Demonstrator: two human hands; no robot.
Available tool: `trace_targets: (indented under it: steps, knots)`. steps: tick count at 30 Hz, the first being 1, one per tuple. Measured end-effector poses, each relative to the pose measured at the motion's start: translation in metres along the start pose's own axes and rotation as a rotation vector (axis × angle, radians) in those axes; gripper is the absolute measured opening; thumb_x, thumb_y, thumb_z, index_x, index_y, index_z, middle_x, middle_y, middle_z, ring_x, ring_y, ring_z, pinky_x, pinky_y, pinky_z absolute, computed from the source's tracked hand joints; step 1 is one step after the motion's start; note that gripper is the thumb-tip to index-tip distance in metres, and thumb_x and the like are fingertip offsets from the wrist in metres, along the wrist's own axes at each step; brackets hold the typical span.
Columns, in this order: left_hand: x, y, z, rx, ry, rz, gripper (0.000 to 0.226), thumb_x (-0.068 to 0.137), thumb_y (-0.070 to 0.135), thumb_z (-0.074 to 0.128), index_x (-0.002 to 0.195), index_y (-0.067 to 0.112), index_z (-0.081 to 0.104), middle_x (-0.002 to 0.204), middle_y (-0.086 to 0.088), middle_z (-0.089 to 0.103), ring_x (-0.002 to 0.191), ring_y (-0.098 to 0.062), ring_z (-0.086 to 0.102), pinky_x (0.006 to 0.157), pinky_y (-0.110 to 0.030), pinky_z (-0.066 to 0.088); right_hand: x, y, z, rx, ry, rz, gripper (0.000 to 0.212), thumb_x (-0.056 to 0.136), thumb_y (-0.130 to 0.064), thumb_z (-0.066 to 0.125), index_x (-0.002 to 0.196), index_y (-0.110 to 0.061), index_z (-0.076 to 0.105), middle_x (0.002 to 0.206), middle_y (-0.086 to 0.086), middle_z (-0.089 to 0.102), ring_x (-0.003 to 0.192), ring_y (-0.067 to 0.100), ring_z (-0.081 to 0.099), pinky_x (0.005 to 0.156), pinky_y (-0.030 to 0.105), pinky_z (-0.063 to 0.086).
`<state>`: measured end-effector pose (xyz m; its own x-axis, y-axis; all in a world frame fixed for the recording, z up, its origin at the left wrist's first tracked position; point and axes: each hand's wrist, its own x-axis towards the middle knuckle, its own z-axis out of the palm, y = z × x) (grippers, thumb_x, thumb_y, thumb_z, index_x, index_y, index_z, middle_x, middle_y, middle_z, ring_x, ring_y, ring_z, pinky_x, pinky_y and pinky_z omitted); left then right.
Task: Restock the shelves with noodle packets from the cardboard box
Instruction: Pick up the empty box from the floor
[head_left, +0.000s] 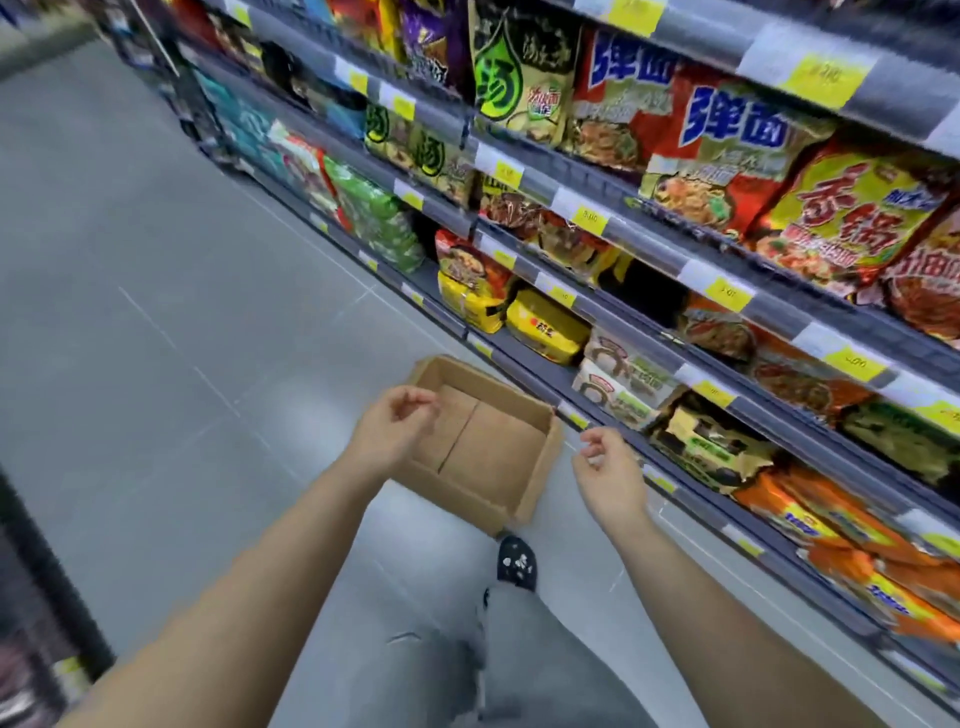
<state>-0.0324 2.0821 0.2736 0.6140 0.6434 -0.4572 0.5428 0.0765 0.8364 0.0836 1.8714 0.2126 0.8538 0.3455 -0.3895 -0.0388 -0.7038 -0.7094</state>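
An open cardboard box (524, 415) sits on the grey floor beside the shelving; only its bare brown bottom shows, with no packets in it. My left hand (392, 428) hovers over the box's left rim, fingers loosely curled and holding nothing. My right hand (610, 470) hangs just right of the box, near the lowest shelf edge, fingers also loosely curled and holding nothing. Noodle packets (727, 140) in red, yellow, green and orange fill the shelves (644, 249) on the right.
Shelf rails carry yellow price tags (727, 293). Dark gaps show between packets on the middle tier (644, 286). My leg in grey trousers and a dark shoe (517, 564) stand just behind the box. A dark fixture (47, 597) borders the aisle at lower left.
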Motion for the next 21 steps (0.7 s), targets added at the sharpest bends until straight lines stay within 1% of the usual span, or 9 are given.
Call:
trace_targets:
  steps: [4,7,10,12,14,16,18,19,21]
  knots:
    - [0.05,-0.02,-0.031,0.038,-0.075,-0.067,0.01,0.089,0.01,0.057,0.086,0.018,0.062,0.079,-0.002,0.057,0.075,-0.014,0.053,0.067,-0.021,0.042,0.032,-0.03,0.044,0.035,-0.044,0.007,0.016,0.089,-0.008,0.051,0.099,-0.019,0.047,0.084,0.0,0.047,0.069,0.01,0.046,0.069,0.03,0.038]
    - [0.094,-0.044,-0.049,0.1,-0.172,-0.103,0.006,0.091,0.016,0.057,0.091,0.019,0.062,0.087,-0.002,0.06,0.081,-0.014,0.055,0.065,-0.018,0.042,0.047,-0.033,0.087,0.053,0.028,0.08,0.021,0.086,-0.004,0.055,0.097,-0.021,0.049,0.081,-0.005,0.049,0.072,0.011,0.047,0.074,0.028,0.041]
    - [0.152,-0.072,-0.063,0.151,-0.221,-0.15,0.012,0.091,0.018,0.056,0.084,0.026,0.062,0.092,-0.001,0.062,0.089,-0.017,0.058,0.077,-0.026,0.048,0.062,-0.018,0.142,0.121,0.104,0.19,0.022,0.083,-0.001,0.056,0.099,-0.015,0.054,0.08,-0.005,0.05,0.074,0.013,0.049,0.077,0.027,0.038]
    - [0.191,-0.095,-0.068,0.18,-0.255,-0.167,0.011,0.089,0.02,0.056,0.085,0.027,0.063,0.092,-0.002,0.062,0.089,-0.02,0.058,0.087,-0.035,0.051,0.073,0.0,0.185,0.139,0.084,0.287,0.022,0.082,-0.002,0.056,0.098,-0.017,0.054,0.084,0.001,0.054,0.079,0.019,0.053,0.079,0.03,0.042]
    - [0.23,-0.122,-0.066,0.22,-0.276,-0.158,0.011,0.089,0.02,0.055,0.088,0.025,0.065,0.094,-0.004,0.065,0.091,-0.021,0.06,0.093,-0.037,0.051,0.087,0.025,0.225,0.162,0.094,0.373,0.023,0.083,-0.005,0.056,0.102,-0.018,0.055,0.088,0.003,0.056,0.084,0.024,0.056,0.084,0.032,0.044]
    - [0.266,-0.155,-0.056,0.25,-0.269,-0.164,0.011,0.09,0.02,0.054,0.094,0.02,0.065,0.101,-0.003,0.065,0.096,-0.02,0.06,0.092,-0.031,0.048,0.101,0.053,0.261,0.209,0.1,0.433,0.026,0.083,-0.013,0.056,0.106,-0.025,0.054,0.092,0.005,0.06,0.088,0.027,0.06,0.082,0.033,0.046]
    - [0.302,-0.19,-0.042,0.248,-0.248,-0.181,0.01,0.091,0.02,0.055,0.098,0.019,0.063,0.098,0.005,0.061,0.096,-0.015,0.056,0.084,-0.023,0.042,0.122,0.087,0.295,0.241,0.109,0.458,0.028,0.085,-0.015,0.054,0.102,-0.036,0.049,0.094,0.006,0.064,0.089,0.029,0.062,0.075,0.031,0.048]
    - [0.32,-0.212,-0.034,0.247,-0.228,-0.192,0.01,0.092,0.02,0.055,0.098,0.019,0.062,0.093,0.008,0.059,0.095,-0.014,0.055,0.081,-0.021,0.04,0.134,0.108,0.313,0.243,0.121,0.471,0.028,0.087,-0.014,0.053,0.106,-0.035,0.049,0.097,0.006,0.064,0.089,0.029,0.063,0.075,0.031,0.049]
    - [0.351,-0.248,-0.024,0.255,-0.193,-0.179,0.01,0.094,0.019,0.051,0.096,0.02,0.061,0.093,0.01,0.059,0.098,-0.016,0.057,0.079,-0.02,0.044,0.152,0.135,0.333,0.282,0.194,0.511,0.034,0.089,-0.013,0.053,0.121,-0.026,0.051,0.106,0.004,0.063,0.094,0.029,0.062,0.083,0.038,0.052]
